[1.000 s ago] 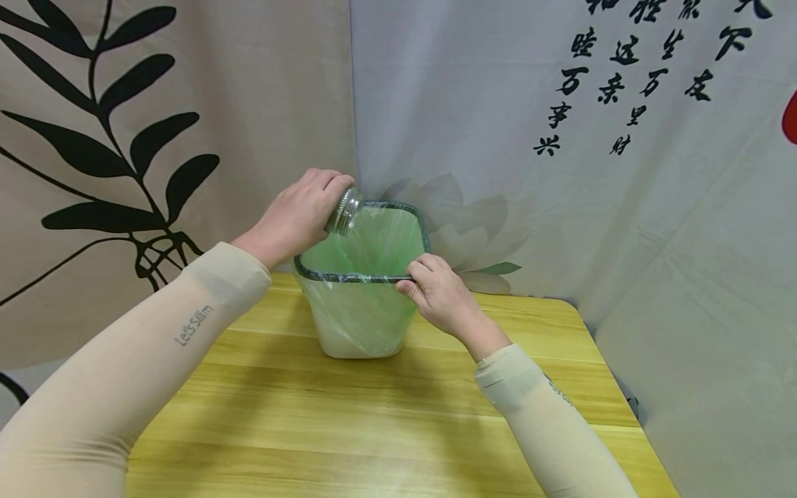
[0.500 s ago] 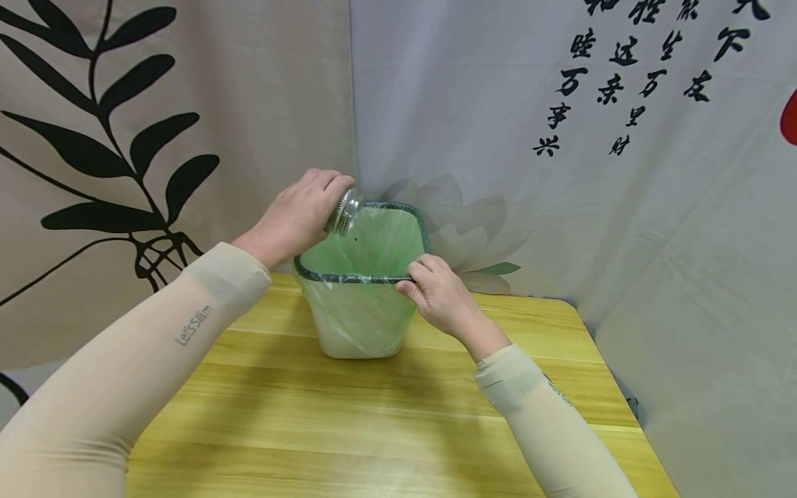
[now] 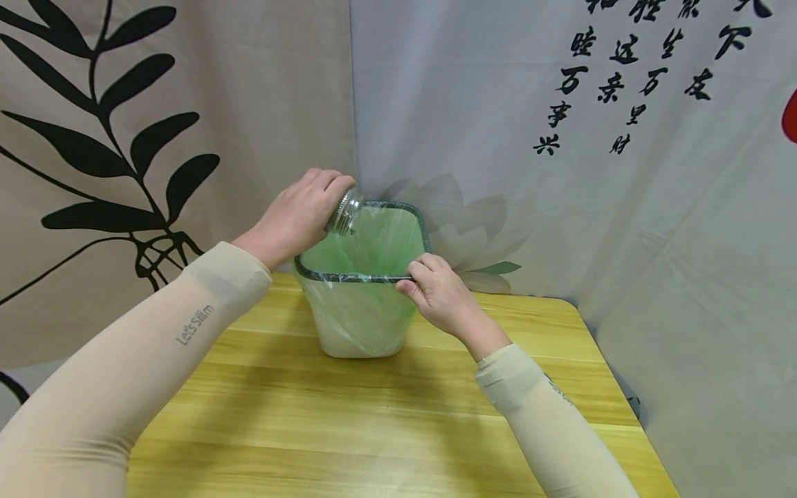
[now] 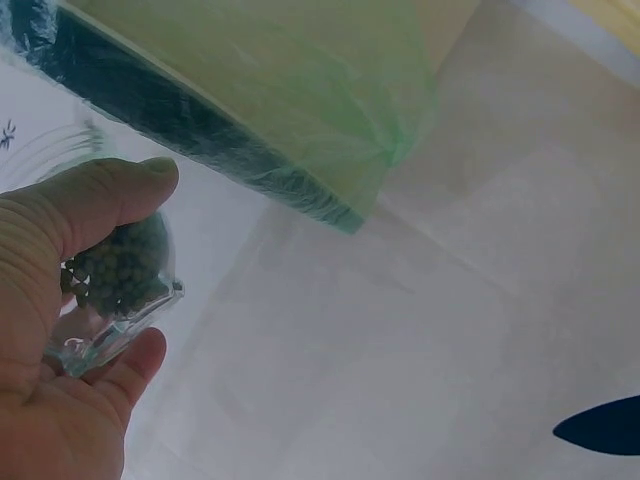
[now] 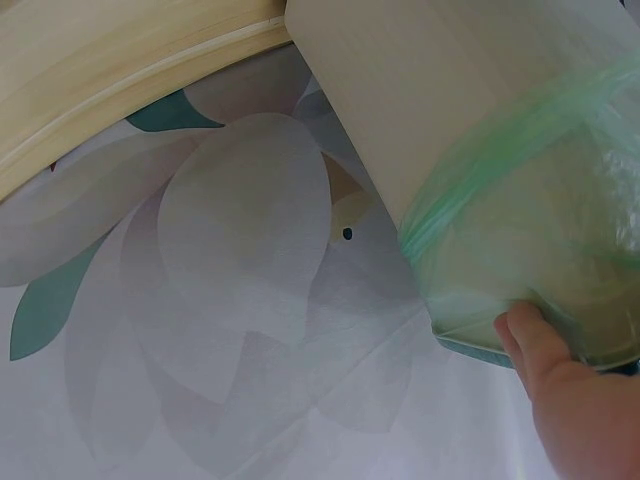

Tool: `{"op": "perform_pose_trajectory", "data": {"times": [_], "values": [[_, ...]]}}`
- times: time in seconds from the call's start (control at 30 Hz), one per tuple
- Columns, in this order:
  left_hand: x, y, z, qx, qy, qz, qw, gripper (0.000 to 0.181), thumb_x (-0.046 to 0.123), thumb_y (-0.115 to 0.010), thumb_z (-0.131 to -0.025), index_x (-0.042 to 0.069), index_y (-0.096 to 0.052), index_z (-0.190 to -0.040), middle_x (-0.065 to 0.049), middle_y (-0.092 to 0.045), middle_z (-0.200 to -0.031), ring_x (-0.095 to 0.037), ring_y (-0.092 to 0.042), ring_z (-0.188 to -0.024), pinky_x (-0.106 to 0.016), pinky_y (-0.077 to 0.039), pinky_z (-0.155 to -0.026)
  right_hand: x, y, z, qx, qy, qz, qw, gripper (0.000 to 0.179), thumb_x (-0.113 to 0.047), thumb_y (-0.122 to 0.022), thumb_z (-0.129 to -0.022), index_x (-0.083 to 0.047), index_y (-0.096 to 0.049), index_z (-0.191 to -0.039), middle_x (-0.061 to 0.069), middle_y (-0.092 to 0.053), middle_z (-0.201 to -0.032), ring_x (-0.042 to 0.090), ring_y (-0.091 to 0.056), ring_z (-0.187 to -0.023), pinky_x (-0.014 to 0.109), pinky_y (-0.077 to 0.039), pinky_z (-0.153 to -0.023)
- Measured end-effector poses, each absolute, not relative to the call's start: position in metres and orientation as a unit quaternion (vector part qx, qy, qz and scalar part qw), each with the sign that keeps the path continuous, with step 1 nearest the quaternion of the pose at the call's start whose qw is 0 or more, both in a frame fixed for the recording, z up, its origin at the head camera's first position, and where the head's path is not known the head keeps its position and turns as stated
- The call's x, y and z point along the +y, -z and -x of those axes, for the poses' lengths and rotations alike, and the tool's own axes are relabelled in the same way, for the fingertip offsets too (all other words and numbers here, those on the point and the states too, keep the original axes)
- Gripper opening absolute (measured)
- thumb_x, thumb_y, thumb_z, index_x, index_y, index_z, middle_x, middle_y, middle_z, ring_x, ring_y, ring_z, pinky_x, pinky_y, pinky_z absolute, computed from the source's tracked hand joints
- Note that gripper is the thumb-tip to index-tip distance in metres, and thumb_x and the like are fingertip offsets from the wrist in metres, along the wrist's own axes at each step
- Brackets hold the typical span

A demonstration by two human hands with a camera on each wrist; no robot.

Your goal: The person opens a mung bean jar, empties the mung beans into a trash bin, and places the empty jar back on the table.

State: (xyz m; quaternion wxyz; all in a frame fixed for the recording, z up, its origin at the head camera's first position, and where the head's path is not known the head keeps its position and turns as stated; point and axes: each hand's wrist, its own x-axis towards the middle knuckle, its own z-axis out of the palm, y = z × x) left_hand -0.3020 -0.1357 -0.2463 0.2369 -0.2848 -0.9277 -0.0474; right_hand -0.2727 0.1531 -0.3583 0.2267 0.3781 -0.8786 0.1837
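My left hand holds a clear glass jar, tipped mouth-down over a bin at the table's far side. Small round dark-green grains, like beans, lie inside the jar in the left wrist view. The pale bin stands upright, lined with a thin green plastic bag folded over its dark rim. My right hand grips the near right corner of that rim, thumb outside. In the right wrist view, the right-hand fingers press on the bag-covered side. The bin's floor is hidden.
Under the bin is a yellow wood-grain table with a rounded far right corner. Close behind it hangs a pale cloth backdrop printed with a lotus, dark leaves and writing.
Both hands, the jar and the bin keep their places. Half a second ago small dark specks showed just below the jar's mouth; now a dark speck shows at the mouth.
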Motion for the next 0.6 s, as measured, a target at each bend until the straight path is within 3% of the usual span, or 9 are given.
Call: {"op": "perform_pose_trajectory", "data": {"times": [0.6], "values": [[-0.1327,0.2459,0.3019,-0.931,0.04,0.281,0.229,0.074,-0.019,-0.075,-0.083,0.002,-0.048,-0.149,-0.021,-0.054,-0.152,-0.041,-0.048,-0.144,-0.057,-0.051,-0.115,0.1538,0.3578,0.273,-0.875,-0.182,-0.383,0.232,0.053,-0.058,-0.034,-0.102,-0.011,-0.057,-0.094,0.008,-0.062,-0.106,0.03,-0.059,-0.103,0.045,-0.051,-0.097]]}}
